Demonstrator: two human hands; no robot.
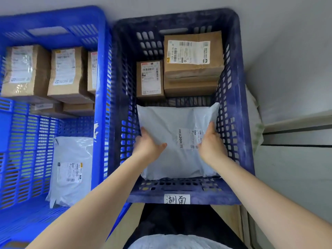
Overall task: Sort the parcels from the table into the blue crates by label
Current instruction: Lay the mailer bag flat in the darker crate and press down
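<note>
Sorting looks well underway: both hands, left (147, 143) and right (211, 142), grip the grey poly mailer (172, 141) by its sides, low inside the dark blue crate (233, 105) beside two cardboard boxes (192, 69). The bright blue crate (100, 69) already holds parcels. Remaining table parcels are out of view.

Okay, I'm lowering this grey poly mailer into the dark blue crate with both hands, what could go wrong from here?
1. The grey plastic mailer bag fills the near half of the dark blue slotted crate; its corners could snag on the walls.
2. Your left hand and right hand sit close to the sides and might get pinched.
3. Pushed forward, it may ride onto the small brown cardboard box.
</note>
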